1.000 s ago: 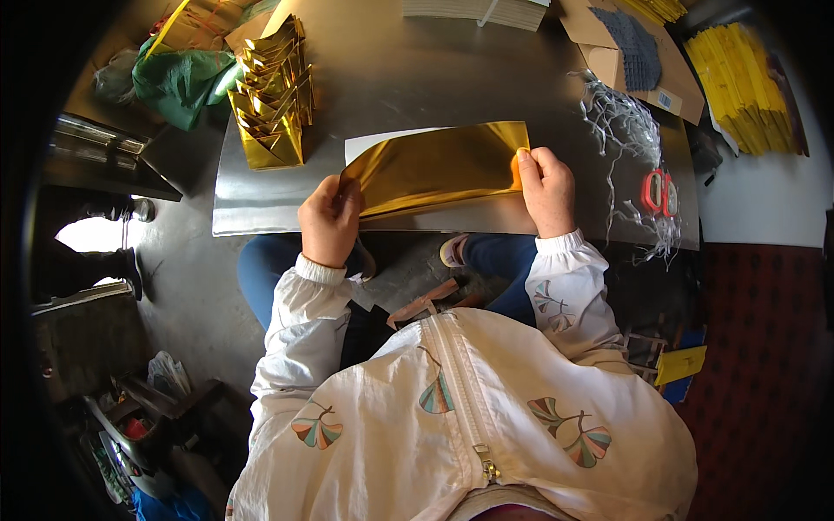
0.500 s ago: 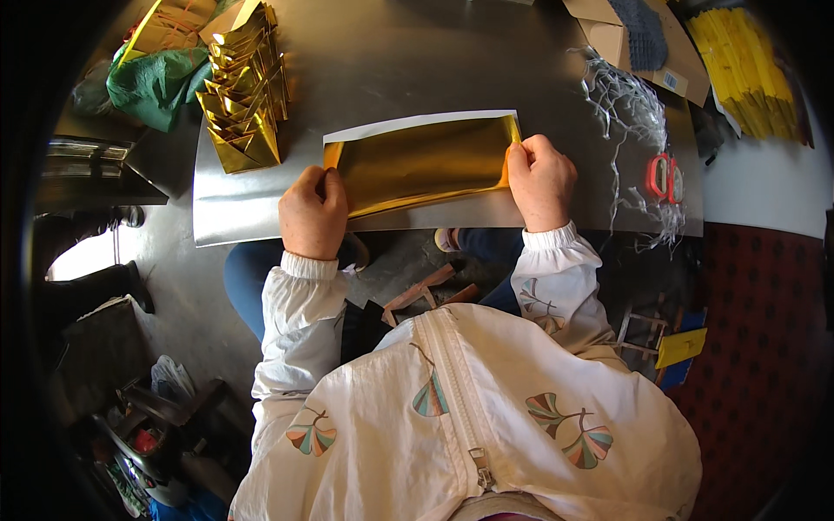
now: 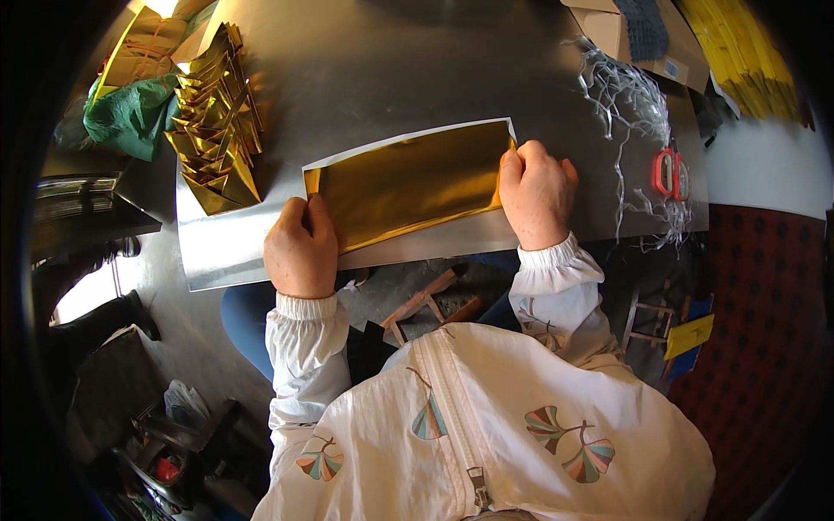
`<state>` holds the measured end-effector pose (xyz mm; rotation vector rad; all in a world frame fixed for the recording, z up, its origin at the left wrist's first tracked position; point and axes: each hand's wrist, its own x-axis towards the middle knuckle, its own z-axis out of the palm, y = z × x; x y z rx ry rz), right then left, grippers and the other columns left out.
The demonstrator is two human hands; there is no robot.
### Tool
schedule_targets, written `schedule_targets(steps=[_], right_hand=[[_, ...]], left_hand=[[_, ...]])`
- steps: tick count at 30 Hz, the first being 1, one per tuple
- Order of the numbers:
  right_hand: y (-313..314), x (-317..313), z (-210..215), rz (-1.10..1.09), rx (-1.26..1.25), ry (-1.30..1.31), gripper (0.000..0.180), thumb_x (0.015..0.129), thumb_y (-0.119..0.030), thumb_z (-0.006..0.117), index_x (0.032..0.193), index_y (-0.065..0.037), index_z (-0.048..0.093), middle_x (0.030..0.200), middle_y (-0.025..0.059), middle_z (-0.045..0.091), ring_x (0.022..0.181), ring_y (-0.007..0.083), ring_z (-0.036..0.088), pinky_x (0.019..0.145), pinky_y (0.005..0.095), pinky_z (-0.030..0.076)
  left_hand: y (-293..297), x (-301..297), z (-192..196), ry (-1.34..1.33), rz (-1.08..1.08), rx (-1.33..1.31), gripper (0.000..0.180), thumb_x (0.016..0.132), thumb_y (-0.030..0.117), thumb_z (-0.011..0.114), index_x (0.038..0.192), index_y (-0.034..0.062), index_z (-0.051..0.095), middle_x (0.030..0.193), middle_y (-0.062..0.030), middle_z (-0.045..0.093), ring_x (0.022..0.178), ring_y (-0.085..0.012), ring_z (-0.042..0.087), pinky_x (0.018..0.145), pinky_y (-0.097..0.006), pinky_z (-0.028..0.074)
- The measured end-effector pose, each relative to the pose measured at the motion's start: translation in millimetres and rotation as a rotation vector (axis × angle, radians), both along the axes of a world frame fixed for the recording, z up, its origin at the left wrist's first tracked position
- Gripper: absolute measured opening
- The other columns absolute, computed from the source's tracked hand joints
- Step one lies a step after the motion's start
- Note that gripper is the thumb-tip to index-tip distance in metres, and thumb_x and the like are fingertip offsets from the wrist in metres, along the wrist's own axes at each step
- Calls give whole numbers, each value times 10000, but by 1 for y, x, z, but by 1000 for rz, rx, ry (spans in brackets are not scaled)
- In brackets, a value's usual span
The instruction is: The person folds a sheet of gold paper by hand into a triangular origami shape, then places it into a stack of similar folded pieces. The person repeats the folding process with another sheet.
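Gold foil sheet (image 3: 408, 182) lies flat on grey metal table (image 3: 365, 69), hands pressing its ends.

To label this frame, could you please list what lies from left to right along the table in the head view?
Green cloth → stack of folded gold pieces → left hand → gold sheet → right hand → red scissors.

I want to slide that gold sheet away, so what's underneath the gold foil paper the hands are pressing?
Under the gold foil sheet lies the grey metal tabletop; a white margin shows along the sheet's top edge. The left hand and right hand cover its ends, and anything beneath its middle is hidden.
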<state>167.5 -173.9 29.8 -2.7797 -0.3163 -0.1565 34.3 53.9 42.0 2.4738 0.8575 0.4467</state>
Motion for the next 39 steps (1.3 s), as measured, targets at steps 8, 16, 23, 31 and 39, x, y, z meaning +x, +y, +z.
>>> schedule_targets(steps=[8,16,23,31,39], right_hand=[[3,3,4,6,-2,32,215,933,-204,526,863,-22,617,750,182,677,727,377,658,992,539,374],[4,4,6,10,-7,38,216,934,-201,525,851,-21,610,735,183,672,722,379,658,994,542,372],[4,5,7,-7,-16,82,219,936,-209,522,851,-26,608,737,180,674,725,380,656,997,545,370],[1,7,3,32,-64,70,244,952,-257,506,841,-57,594,692,156,654,699,386,625,968,526,396],[-1,9,4,40,-70,59,238,971,-252,498,878,-49,581,733,154,650,751,377,617,998,510,384]], left_hand=[[0,2,-4,51,18,44,329,919,250,624,677,43,541,613,-165,595,583,-389,598,527,-438,456],[3,4,-5,60,21,8,345,921,256,640,673,37,543,605,-158,593,565,-373,598,519,-417,456],[2,6,-2,37,0,23,337,916,236,654,677,24,548,604,-170,595,549,-367,602,507,-408,456],[4,4,-4,48,28,18,315,896,237,659,685,30,548,647,-187,608,595,-400,609,511,-453,458],[1,7,6,99,98,-38,288,883,238,677,712,29,577,661,-208,618,620,-402,627,533,-456,475]])
